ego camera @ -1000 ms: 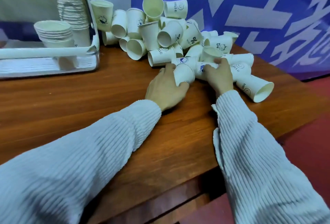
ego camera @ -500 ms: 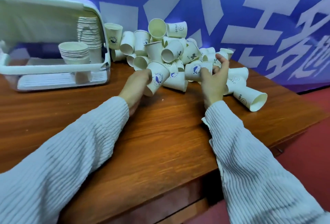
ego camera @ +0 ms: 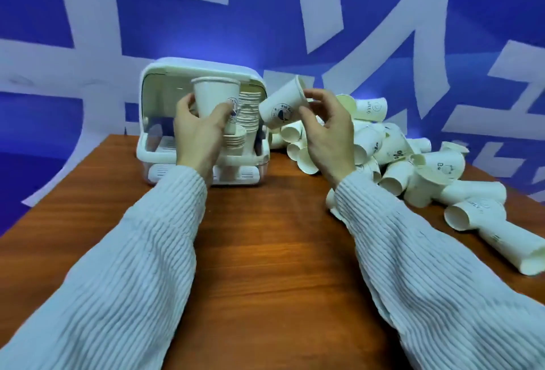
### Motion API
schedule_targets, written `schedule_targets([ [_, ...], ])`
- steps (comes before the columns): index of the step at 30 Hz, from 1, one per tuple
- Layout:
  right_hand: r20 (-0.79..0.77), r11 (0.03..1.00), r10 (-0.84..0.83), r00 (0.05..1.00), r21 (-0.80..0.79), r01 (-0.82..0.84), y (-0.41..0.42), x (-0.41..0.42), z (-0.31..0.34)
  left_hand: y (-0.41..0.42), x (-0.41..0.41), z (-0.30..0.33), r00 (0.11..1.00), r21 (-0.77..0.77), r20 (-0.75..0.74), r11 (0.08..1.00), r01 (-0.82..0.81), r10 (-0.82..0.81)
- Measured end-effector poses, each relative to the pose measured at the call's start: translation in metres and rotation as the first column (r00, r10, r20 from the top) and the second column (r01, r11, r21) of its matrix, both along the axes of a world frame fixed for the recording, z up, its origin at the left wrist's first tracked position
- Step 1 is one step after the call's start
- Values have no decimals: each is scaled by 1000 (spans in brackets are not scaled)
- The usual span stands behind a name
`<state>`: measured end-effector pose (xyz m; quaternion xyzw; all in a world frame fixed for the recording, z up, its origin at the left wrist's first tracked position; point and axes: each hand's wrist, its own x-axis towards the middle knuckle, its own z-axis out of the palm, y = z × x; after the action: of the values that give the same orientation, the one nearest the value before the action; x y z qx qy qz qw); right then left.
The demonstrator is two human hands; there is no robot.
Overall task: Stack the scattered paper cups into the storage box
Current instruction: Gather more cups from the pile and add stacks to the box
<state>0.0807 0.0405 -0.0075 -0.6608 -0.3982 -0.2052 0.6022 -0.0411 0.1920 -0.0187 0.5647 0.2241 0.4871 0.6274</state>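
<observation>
My left hand (ego camera: pixel 198 133) grips an upright white paper cup (ego camera: pixel 214 97), raised in front of the white storage box (ego camera: pixel 153 148). My right hand (ego camera: pixel 327 130) pinches a second cup (ego camera: pixel 280 108) by its rim; it is tilted with its base pointing toward the left cup. The two cups are close but apart. Inside the open box stand stacks of cups (ego camera: pixel 249 110), one tall and one shorter, partly hidden by my left hand. A pile of loose cups (ego camera: pixel 392 160) lies on the table to the right.
The wooden table (ego camera: pixel 265 237) carries the box at the back left and the cup pile along the right side to the edge. A blue wall with large white shapes (ego camera: pixel 368 30) stands behind. My white ribbed sleeves fill the foreground.
Both hands have lifted a cup each out of the pile and carried them up and left, in front of the box. The view has swung left, bringing the box to the centre.
</observation>
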Motion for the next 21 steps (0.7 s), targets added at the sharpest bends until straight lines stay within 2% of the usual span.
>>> schedule_targets([
  [6,96,971,87,992,-230,-63,78,6,3,29,-7,-6,992,-20,7,992,-122,122],
  [11,179,837,181,967,-544,-56,105,6,-9,36,-6,-10,988,3,34,988,-152,152],
  [17,222,716,204,954,-698,9,106,4,-1,41,-4,-18,982,9,12,982,-188,188],
  [21,211,490,314,926,-871,32,105,-5,-6,45,-5,-20,974,4,-2,974,-226,226],
])
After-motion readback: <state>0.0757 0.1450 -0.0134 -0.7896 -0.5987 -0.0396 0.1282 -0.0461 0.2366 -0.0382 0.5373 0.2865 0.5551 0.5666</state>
